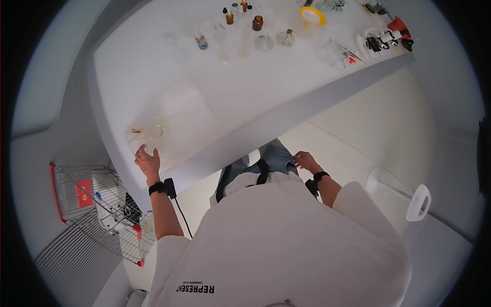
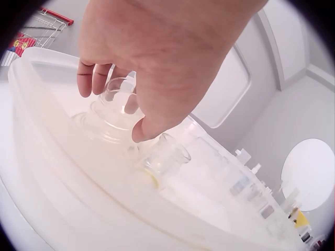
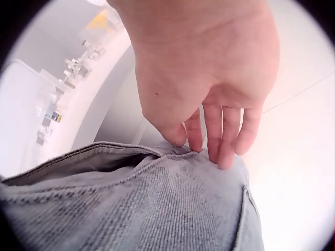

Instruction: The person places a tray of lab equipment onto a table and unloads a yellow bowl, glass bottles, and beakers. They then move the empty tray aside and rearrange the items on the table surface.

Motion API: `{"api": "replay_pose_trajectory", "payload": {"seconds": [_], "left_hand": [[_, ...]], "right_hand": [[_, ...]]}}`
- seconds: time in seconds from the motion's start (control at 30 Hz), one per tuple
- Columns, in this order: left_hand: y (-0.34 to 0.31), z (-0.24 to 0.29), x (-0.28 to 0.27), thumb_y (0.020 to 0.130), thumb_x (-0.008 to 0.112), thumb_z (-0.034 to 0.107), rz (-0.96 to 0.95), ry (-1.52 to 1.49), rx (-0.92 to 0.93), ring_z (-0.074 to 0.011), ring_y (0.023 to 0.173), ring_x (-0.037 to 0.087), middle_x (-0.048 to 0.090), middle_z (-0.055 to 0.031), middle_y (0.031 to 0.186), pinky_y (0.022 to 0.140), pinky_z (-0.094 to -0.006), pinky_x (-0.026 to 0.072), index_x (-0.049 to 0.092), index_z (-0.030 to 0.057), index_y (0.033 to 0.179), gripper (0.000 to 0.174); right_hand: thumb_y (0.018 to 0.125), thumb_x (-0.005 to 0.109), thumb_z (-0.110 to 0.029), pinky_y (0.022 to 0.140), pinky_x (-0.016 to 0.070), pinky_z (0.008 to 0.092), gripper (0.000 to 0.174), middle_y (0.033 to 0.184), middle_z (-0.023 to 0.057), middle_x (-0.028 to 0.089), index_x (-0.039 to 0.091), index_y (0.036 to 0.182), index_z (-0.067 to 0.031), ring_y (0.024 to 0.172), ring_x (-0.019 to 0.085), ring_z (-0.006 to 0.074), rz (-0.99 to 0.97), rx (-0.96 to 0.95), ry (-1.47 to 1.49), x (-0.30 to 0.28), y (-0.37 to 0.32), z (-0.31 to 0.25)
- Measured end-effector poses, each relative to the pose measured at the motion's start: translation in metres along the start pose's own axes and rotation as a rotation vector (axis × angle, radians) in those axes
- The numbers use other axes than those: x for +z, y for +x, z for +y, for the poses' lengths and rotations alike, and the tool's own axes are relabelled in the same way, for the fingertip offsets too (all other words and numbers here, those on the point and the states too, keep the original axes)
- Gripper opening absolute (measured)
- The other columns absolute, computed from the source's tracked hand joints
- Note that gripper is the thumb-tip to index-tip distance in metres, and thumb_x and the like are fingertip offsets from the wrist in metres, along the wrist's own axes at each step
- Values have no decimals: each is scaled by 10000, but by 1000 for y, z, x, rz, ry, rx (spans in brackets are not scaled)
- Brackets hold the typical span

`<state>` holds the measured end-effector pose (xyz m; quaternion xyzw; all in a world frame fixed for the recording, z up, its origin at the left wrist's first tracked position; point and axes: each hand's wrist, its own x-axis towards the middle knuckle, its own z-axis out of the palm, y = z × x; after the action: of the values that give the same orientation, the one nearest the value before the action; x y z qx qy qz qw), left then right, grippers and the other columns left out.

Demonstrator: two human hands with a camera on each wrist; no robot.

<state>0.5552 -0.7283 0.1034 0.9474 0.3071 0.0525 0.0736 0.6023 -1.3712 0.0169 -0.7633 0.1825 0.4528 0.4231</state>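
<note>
Near the left end of the white table [image 1: 245, 92], my left hand [image 1: 147, 165] is curled at a clear glass vessel. In the left wrist view, the fingers of my left hand [image 2: 152, 57] bend behind the neck of this glass vessel [image 2: 112, 117] and show through it, with the thumb on the near side. Just beyond the thumb lies a second clear glass piece [image 2: 166, 154] with a flared mouth. My right hand [image 1: 307, 161] hangs at the jeans [image 3: 157, 198], its fingers loosely bent against the denim and holding nothing.
Along the table's far side stand brown bottles [image 1: 258, 23], a blue-labelled bottle [image 1: 201, 41], clear flasks [image 1: 264, 42] and a yellow-rimmed item [image 1: 312, 16]. A microscope [image 1: 378, 43] is at the right end. A wire shopping cart [image 1: 102, 204] stands left of the table.
</note>
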Motion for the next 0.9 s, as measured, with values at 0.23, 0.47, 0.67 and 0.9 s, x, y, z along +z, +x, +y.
{"api": "replay_pose_trajectory", "payload": {"seconds": [0.23, 0.47, 0.67, 0.9], "left_hand": [[-13, 3, 3, 773, 761, 196, 12, -46, -97, -398, 1181, 499, 477, -222, 1305, 1001, -492, 416, 530, 139, 1283, 562], [-30, -16, 15, 757, 780, 169, 13, -74, -123, -422, 1163, 517, 446, -233, 1331, 994, -469, 469, 544, 127, 1285, 581], [-29, -25, 16, 765, 781, 187, -38, -123, -135, -403, 1195, 516, 537, -250, 1258, 1023, -449, 456, 521, 61, 1326, 631], [-18, -27, 9, 761, 773, 193, -128, -278, -160, -430, 1158, 540, 547, -276, 1224, 994, -456, 471, 449, 47, 1354, 691]], "right_hand": [[854, 677, -281, 555, 521, 295, 249, 796, 89, 704, 689, 952, -52, 666, 687, 173, -52, -40, -142, -40, 13, -3], [894, 649, -270, 602, 530, 299, 238, 897, 69, 691, 681, 1035, -81, 723, 682, 166, -114, -20, -125, -71, 42, -21], [912, 657, -357, 680, 522, 299, 322, 1026, 1, 706, 697, 1171, -170, 826, 668, 130, -444, -55, -419, -32, 34, -55], [883, 646, -522, 758, 541, 312, 520, 1116, -2, 697, 631, 1321, -243, 915, 663, 147, -499, -25, -615, 22, 18, -80]]}}
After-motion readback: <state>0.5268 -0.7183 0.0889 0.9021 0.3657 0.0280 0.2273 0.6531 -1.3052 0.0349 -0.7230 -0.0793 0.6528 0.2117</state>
